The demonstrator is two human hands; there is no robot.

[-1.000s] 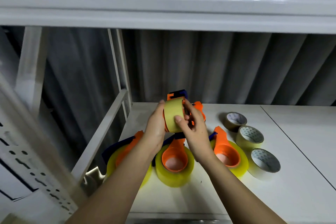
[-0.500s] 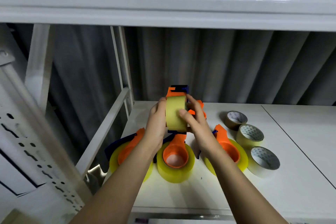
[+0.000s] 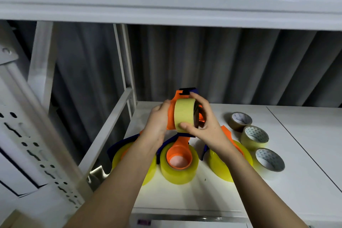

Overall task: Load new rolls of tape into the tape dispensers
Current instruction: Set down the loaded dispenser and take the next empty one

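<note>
Holding an orange plastic tape dispenser (image 3: 171, 116) up at the centre of the frame, the left hand (image 3: 157, 122) wraps its fingers round the dispenser's left side. The right hand (image 3: 205, 126) clamps a pale yellow roll of tape (image 3: 184, 114) against the dispenser, thumb on the roll's lower edge, fingers curled over its top and right side. Below them on the white table (image 3: 305, 163) lie three orange dispensers already carrying glossy yellow rolls, the middle one (image 3: 179, 164) in plain sight. At centre right sit three loose rolls: a brown one (image 3: 240, 121), a yellowish one (image 3: 254, 137) and a whitish one (image 3: 269, 161).
</note>
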